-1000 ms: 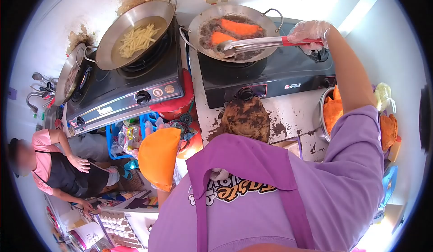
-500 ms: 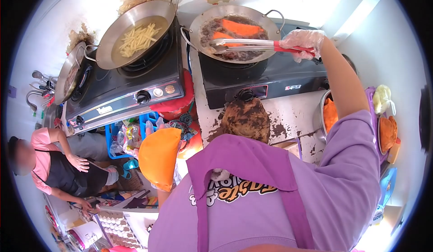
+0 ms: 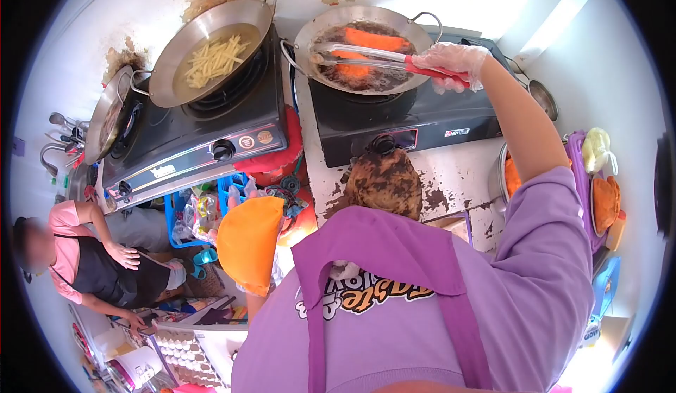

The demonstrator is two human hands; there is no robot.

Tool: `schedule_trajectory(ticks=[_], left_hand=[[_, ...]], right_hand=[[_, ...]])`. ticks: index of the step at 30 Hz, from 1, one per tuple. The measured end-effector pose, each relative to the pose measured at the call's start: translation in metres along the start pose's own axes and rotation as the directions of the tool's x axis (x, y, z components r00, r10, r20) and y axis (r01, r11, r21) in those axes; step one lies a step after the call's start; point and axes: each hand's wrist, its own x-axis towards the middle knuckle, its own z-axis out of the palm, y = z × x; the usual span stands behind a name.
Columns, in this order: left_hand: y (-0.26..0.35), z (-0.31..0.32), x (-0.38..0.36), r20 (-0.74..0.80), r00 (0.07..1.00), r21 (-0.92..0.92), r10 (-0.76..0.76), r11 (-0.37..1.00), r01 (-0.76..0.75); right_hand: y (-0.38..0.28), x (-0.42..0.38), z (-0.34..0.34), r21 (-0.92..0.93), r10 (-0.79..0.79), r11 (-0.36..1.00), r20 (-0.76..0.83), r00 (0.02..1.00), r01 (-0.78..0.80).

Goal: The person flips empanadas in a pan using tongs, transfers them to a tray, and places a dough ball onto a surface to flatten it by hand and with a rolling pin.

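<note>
My right hand (image 3: 454, 66), in a clear plastic glove, is closed around the red handles of metal tongs (image 3: 370, 52). The tongs reach over a wok (image 3: 317, 30) of bubbling oil, their jaws apart near its left side. Two orange half-moon turnovers fry there: the upper turnover (image 3: 377, 40) lies behind the tongs, and the lower turnover (image 3: 351, 71) is partly covered by them. Low on the left, my gloved left hand (image 3: 277, 272) holds a large orange half-moon turnover (image 3: 246, 242), which hides most of its fingers.
Left of this stove, a second wok (image 3: 165, 59) holds fries (image 3: 215, 61) in oil. A co-worker (image 3: 105, 266) in a dark apron stands at far left. A pot (image 3: 505, 175) with orange food sits at right. A scorched round object (image 3: 384, 185) lies before the stove.
My right hand and the tongs have shifted slightly left, and the tong jaws have spread wider. More of the lower turnover shows. My left hand stays nearly still.
</note>
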Motion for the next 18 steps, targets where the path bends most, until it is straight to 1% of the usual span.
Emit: schedule_trajectory(ticks=[2, 3, 4, 5, 6, 7, 8, 9, 11, 13, 15, 16, 18], left_hand=[[0.014, 0.013, -0.004, 0.091, 0.996, -0.085, -0.009, 0.996, 0.016], [0.016, 0.016, -0.004, 0.091, 0.996, -0.086, -0.008, 0.996, 0.016], [0.018, 0.019, -0.002, 0.198, 0.980, -0.257, 0.019, 0.966, 0.033], [0.018, 0.020, -0.001, 0.296, 0.953, -0.417, 0.064, 0.906, 0.069], [0.016, 0.019, 0.000, 0.295, 0.953, -0.418, 0.065, 0.906, 0.068], [0.011, 0.015, 0.001, 0.174, 0.985, -0.250, -0.001, 0.967, 0.045], [0.007, 0.010, 0.002, 0.039, 0.998, -0.071, -0.043, 0.996, 0.046], [0.004, 0.006, 0.003, 0.038, 0.998, -0.072, -0.043, 0.996, 0.045], [0.000, -0.004, 0.003, 0.012, 1.000, -0.261, -0.012, 0.965, 0.014], [0.003, -0.002, 0.003, 0.027, 0.999, -0.273, -0.019, 0.962, 0.025], [0.007, 0.001, 0.002, 0.058, 0.998, -0.295, -0.034, 0.954, 0.050], [0.009, 0.002, 0.001, 0.073, 0.996, -0.305, -0.042, 0.950, 0.062], [0.004, -0.006, 0.002, 0.088, 0.995, -0.315, -0.049, 0.946, 0.074]], right_hand=[[0.001, 0.005, 0.000, 0.022, 0.002, 1.000, 0.006, 1.000, -0.002], [0.002, 0.007, 0.001, 0.044, 0.003, 0.999, 0.012, 1.000, -0.004], [0.002, 0.008, 0.001, 0.042, 0.003, 0.999, 0.012, 1.000, -0.004], [0.001, 0.009, 0.001, 0.062, -0.008, 0.998, 0.025, 1.000, 0.006], [0.001, 0.009, 0.002, 0.082, -0.020, 0.996, 0.039, 0.999, 0.016], [0.000, 0.009, 0.003, 0.080, -0.019, 0.997, 0.039, 0.999, 0.015], [-0.002, 0.009, 0.004, 0.074, -0.005, 0.997, 0.016, 1.000, 0.004], [-0.004, 0.010, 0.006, 0.069, 0.007, 0.998, -0.006, 1.000, -0.007], [-0.007, 0.010, 0.009, 0.079, 0.027, 0.997, -0.023, 0.999, -0.025], [-0.009, 0.012, 0.010, 0.090, 0.047, 0.995, -0.039, 0.998, -0.044], [-0.008, 0.017, 0.012, 0.192, 0.065, 0.980, -0.055, 0.996, -0.053], [-0.007, 0.020, 0.012, 0.192, 0.065, 0.980, -0.053, 0.996, -0.054], [-0.004, 0.025, 0.011, 0.263, 0.032, 0.965, -0.036, 0.999, -0.021]])
